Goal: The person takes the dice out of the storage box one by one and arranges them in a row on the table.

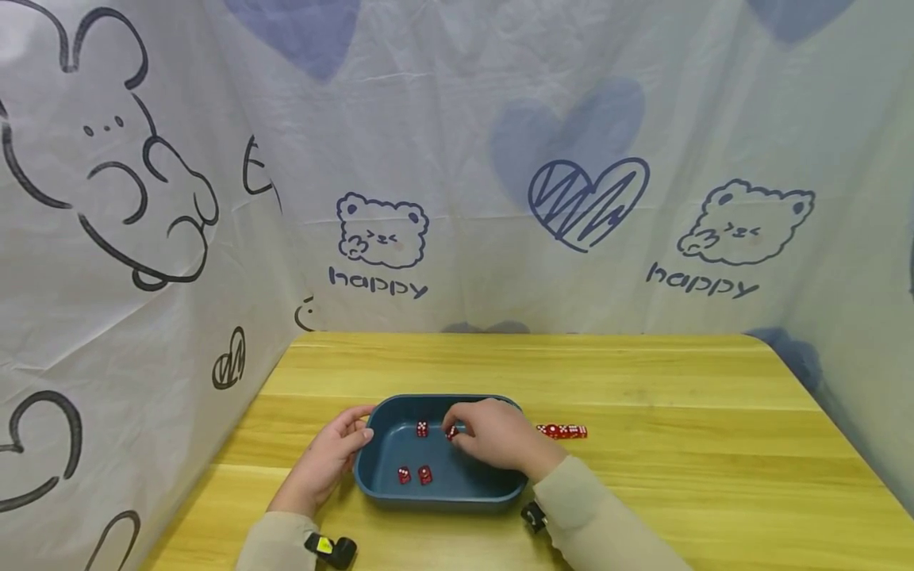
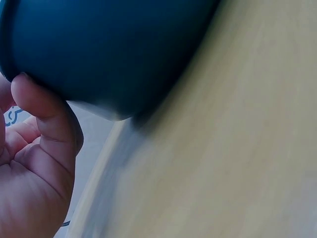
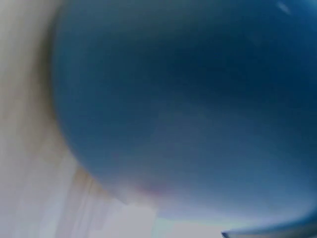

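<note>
A dark blue rounded tray (image 1: 471, 485) stands on the table in the head view. My left hand (image 1: 330, 460) grips its left end, thumb at the rim and fingers along the outer wall. The left wrist view shows that hand (image 2: 44, 153) close up against the tray's side (image 2: 114, 54). Inside the tray my right hand (image 1: 496, 436) pinches a red die (image 1: 451, 432) between thumb and fingers. Three other red dice lie on the tray floor: one at the back (image 1: 422, 429), and a front pair (image 1: 404, 475). Blurred blue tray wall (image 3: 178, 99) fills most of the right wrist view.
Just right of the tray, several red dice (image 1: 567, 431) sit in a row, partly hidden by my right wrist. The yellow wood-grain table (image 1: 678, 444) ends at a printed cloth (image 1: 464, 238) behind, with more cloth at both sides.
</note>
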Demonstrator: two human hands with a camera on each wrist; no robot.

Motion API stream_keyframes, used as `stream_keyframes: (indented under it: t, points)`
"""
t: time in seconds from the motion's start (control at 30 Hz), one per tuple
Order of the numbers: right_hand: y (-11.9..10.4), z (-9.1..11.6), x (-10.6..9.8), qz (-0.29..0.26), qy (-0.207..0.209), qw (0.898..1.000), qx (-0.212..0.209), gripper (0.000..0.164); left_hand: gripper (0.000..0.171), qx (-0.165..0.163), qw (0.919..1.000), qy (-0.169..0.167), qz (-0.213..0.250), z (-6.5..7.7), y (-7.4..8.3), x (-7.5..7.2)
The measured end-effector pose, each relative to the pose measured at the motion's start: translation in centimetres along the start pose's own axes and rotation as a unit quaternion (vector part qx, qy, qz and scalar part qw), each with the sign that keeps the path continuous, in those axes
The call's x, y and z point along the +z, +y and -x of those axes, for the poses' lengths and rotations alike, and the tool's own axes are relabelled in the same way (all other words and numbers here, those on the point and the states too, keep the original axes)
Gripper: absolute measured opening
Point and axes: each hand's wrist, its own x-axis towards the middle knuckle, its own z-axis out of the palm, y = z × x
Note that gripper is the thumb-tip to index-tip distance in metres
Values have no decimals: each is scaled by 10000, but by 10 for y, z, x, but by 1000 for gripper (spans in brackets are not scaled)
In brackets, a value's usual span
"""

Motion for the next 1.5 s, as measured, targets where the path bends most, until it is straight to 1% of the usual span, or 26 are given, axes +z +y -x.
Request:
stream_keyframes:
  t: [0.3,0.5,0.67,0.87,1.03,1.27,1.5]
  points:
    - [6,13,-14,-82,480,9988,-43,21,50,2,10000,-15,50,0,0,0]
    - [14,24,-20,-120,550,9984,56,22,49,8,10000,-31,30,0,0,1]
    - [22,32,-22,-155,685,9974,156,23,49,44,10000,-89,8,0,0,0]
    - [35,43,-28,-281,910,9952,242,23,50,43,10000,-84,18,0,0,-1]
    - [49,53,-33,-411,1074,9921,509,22,50,67,9999,-86,3,-1,-1,-1]
    - [69,64,-37,-485,1171,9873,962,22,49,97,9999,-71,-30,-2,-3,-3]
    - [88,76,-35,-526,1199,9854,1086,24,49,83,9999,-88,9,-4,-4,-3]
